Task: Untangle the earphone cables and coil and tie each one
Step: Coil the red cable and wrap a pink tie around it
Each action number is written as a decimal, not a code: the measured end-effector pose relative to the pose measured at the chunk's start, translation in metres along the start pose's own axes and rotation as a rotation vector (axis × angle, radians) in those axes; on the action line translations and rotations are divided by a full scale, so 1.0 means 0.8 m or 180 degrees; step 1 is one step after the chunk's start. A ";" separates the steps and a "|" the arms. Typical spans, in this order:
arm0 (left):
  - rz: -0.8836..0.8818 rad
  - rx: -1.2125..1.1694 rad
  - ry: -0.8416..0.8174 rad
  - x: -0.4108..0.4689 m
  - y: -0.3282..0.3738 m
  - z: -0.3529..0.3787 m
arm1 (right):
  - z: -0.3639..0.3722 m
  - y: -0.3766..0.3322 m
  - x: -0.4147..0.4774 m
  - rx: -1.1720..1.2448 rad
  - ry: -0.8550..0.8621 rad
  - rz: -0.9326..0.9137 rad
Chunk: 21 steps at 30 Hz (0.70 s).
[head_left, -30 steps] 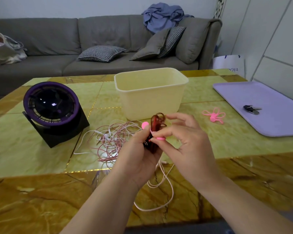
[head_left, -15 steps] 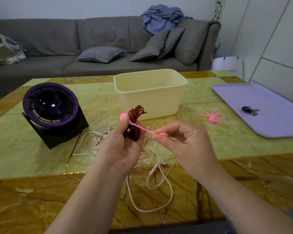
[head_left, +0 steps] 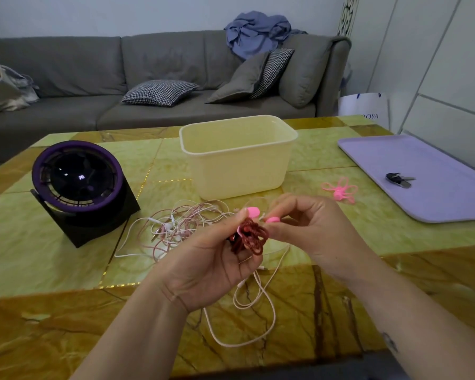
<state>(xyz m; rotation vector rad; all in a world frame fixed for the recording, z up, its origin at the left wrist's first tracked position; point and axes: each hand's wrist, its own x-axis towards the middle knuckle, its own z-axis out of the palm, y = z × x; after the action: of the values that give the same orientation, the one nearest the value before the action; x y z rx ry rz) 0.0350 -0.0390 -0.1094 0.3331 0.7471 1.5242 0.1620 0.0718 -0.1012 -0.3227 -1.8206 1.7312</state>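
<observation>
My left hand point(head_left: 209, 259) grips a coiled dark red earphone cable point(head_left: 248, 237) above the table. A pink silicone tie point(head_left: 252, 212) wraps around the coil, one end sticking up by my left thumb. My right hand point(head_left: 307, 231) pinches the tie's other pink end point(head_left: 272, 220) just right of the coil. A tangle of pink and white earphone cables point(head_left: 176, 226) lies on the table to the left. A pale pink cable point(head_left: 258, 305) loops below my hands.
A cream plastic tub point(head_left: 239, 157) stands behind my hands. Spare pink ties point(head_left: 340, 190) lie to its right. A lilac tray point(head_left: 422, 176) with keys point(head_left: 398, 179) is at far right, a purple fan point(head_left: 77, 182) at left. A grey sofa is beyond the table.
My right hand has brought the stretched pink tie end back in toward the red coil, and both hands have shifted slightly right; the tie now sits wrapped closer around the coil.
</observation>
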 end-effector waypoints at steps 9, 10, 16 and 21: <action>-0.0352 0.0088 -0.0047 0.004 0.001 -0.001 | -0.001 0.000 -0.004 -0.0498 -0.0190 -0.0163; -0.0368 0.0070 0.0004 0.005 0.001 -0.002 | -0.001 0.000 -0.005 -0.0663 -0.0196 -0.0208; -0.0253 0.0290 0.0307 0.004 0.003 0.003 | -0.001 -0.001 -0.006 -0.0966 -0.0166 -0.0359; -0.0256 0.0222 0.0356 0.004 -0.001 0.006 | 0.003 -0.002 -0.009 -0.1274 -0.0230 -0.0457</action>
<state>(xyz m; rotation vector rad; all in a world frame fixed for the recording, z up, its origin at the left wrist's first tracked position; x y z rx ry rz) 0.0383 -0.0348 -0.1071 0.2681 0.8931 1.4523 0.1663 0.0658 -0.1013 -0.2827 -2.1838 1.2905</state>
